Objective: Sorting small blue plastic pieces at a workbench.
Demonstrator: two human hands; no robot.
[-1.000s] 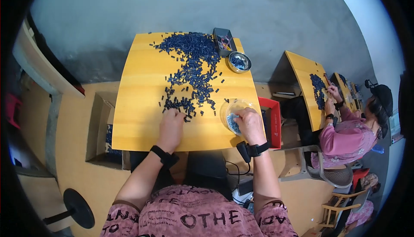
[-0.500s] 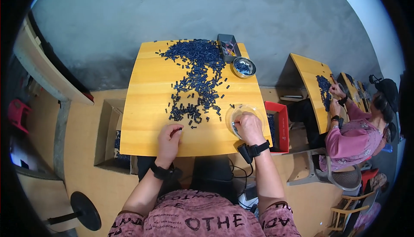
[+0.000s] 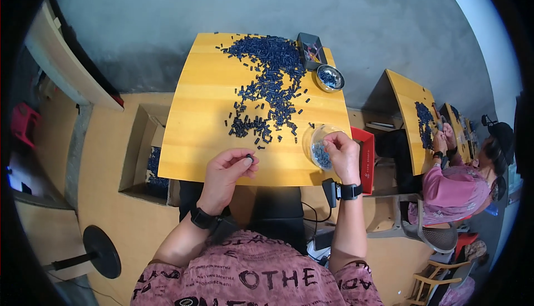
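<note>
My left hand (image 3: 225,175) is near the front edge of the wooden table (image 3: 194,105). Between its thumb and fingertips is a small black cylindrical piece (image 3: 250,158). To the right, my right hand (image 3: 344,153) is over a clear round bowl (image 3: 313,139) of tiny grey-blue parts (image 3: 321,156). Its thumb and finger are pinched together; anything between them is too small to name. Ahead of both hands lies a spread of similar dark cylindrical pieces (image 3: 272,83), dense at the far end and looser toward me.
A metal bowl (image 3: 330,78) of small blue parts and a grey tray (image 3: 311,51) stand at the far right. A red box (image 3: 364,161) is beside the table; a cardboard box (image 3: 136,164) is on the floor at left. Another person (image 3: 456,183) works at a table to the right.
My right hand has risen out of the clear bowl, its fingers now pinched above the parts. My left hand has moved slightly right and turned, showing the black piece. The whole view has shifted.
</note>
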